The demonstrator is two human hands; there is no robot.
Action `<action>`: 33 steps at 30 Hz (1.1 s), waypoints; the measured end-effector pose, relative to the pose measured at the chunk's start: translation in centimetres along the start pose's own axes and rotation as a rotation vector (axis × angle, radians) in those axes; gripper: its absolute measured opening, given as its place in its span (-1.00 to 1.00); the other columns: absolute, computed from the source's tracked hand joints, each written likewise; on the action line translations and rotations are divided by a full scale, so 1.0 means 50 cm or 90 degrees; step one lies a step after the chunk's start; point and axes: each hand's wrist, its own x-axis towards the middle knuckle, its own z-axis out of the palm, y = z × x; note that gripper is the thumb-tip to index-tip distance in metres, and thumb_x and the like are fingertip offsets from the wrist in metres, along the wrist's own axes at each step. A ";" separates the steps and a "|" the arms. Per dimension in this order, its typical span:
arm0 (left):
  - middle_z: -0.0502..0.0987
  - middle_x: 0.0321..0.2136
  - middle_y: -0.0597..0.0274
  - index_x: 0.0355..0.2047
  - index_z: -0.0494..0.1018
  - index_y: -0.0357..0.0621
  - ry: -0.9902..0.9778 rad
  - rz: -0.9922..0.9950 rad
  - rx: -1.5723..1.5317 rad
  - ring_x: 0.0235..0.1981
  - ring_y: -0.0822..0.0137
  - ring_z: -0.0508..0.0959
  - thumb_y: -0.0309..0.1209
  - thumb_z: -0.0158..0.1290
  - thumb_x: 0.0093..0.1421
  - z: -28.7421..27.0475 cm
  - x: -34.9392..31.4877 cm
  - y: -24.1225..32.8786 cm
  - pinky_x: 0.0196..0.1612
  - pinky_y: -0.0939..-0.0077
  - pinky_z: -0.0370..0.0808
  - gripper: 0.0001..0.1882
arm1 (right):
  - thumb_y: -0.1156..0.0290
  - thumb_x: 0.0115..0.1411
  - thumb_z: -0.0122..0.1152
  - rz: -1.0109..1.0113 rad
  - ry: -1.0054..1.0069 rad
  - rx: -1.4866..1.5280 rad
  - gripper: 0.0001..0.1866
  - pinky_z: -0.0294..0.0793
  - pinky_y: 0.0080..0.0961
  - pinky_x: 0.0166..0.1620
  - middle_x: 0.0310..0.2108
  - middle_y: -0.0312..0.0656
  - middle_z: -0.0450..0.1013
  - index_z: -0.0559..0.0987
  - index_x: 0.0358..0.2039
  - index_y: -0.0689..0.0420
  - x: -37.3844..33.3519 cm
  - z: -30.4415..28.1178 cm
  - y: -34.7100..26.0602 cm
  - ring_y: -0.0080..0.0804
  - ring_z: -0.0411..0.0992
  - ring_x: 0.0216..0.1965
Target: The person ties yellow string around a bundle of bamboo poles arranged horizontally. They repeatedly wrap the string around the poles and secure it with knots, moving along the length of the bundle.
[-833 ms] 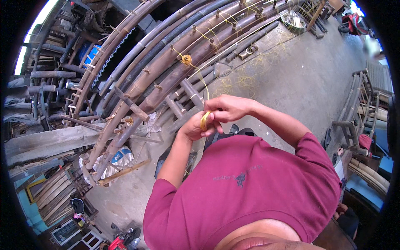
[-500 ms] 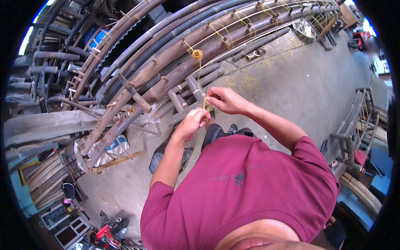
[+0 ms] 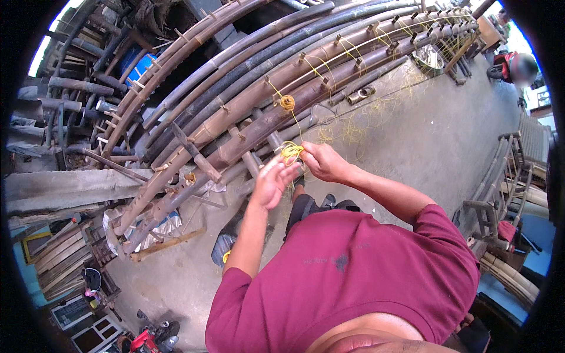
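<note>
Holding yellow string loops (image 3: 291, 151) nr ctr of frame, clamped in fingers of R hand (image 3: 323, 162); lying just L of those fingertips, w/ long axis approx sideways; just above L hand (image 3: 272, 185) w/ fingers apart, can't tell if touching; nearer to R

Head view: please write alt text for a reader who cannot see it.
Right hand pinching loops of yellow string, with the open left hand close beside them. Beyond, long brown poles with short pegs stretch beside a grey floor.
</note>
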 end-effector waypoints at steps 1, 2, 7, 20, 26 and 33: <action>0.40 0.09 0.08 0.12 0.26 -0.31 -0.025 -0.006 -0.005 0.11 0.25 0.42 -0.38 -0.13 0.35 0.004 0.000 -0.006 0.12 0.43 0.38 -0.61 | 0.31 0.29 -0.07 0.055 -0.005 0.053 -0.76 0.41 -0.13 -0.27 -0.44 0.16 0.44 0.42 -0.27 0.25 0.006 0.003 0.001 0.21 0.42 -0.33; 0.42 0.09 0.21 0.13 0.29 -0.20 0.002 0.023 0.004 0.10 0.32 0.41 -0.35 -0.14 0.37 0.016 0.004 -0.016 0.09 0.49 0.34 -0.64 | 0.30 0.31 -0.09 0.084 -0.027 0.103 -0.74 0.42 -0.15 -0.25 -0.41 0.16 0.46 0.43 -0.22 0.26 0.015 0.010 -0.003 0.18 0.44 -0.33; 0.43 0.05 0.08 0.00 0.37 -0.21 0.012 0.202 -0.041 0.08 0.25 0.40 -0.36 -0.22 0.40 0.029 0.081 -0.042 0.14 0.33 0.31 -0.72 | 0.24 0.36 -0.17 0.135 -0.088 0.169 -0.62 0.44 -0.23 -0.18 -0.34 0.11 0.52 0.49 -0.12 0.29 0.051 0.050 0.018 -0.13 0.51 -0.30; 0.47 -0.20 0.19 -0.22 0.37 -0.21 0.294 0.306 -0.038 -0.13 0.37 0.44 -0.33 -0.18 0.40 -0.049 0.142 -0.034 -0.01 0.43 0.39 -0.78 | 0.38 0.12 0.21 -0.082 0.251 -0.352 -0.84 0.40 -0.25 -0.20 -0.36 -0.17 0.45 0.51 -0.28 0.09 0.221 -0.028 0.130 -0.14 0.43 -0.25; 0.46 -0.20 0.18 -0.21 0.38 -0.20 0.287 0.302 -0.045 -0.16 0.37 0.46 -0.31 -0.20 0.41 -0.061 0.133 -0.029 -0.06 0.42 0.44 -0.76 | 0.38 0.13 0.17 -0.090 0.206 -0.468 -0.89 0.39 -0.29 -0.22 -0.35 -0.20 0.45 0.49 -0.33 0.07 0.229 -0.023 0.135 -0.19 0.44 -0.26; 0.48 -0.23 0.20 -0.22 0.38 -0.19 0.262 0.270 -0.033 -0.17 0.38 0.47 -0.29 -0.19 0.41 -0.055 0.134 -0.031 -0.06 0.42 0.43 -0.76 | 0.45 0.13 0.18 -0.127 0.201 -0.399 -0.89 0.41 -0.28 -0.20 -0.34 -0.16 0.46 0.47 -0.33 0.14 0.223 -0.025 0.165 -0.15 0.43 -0.28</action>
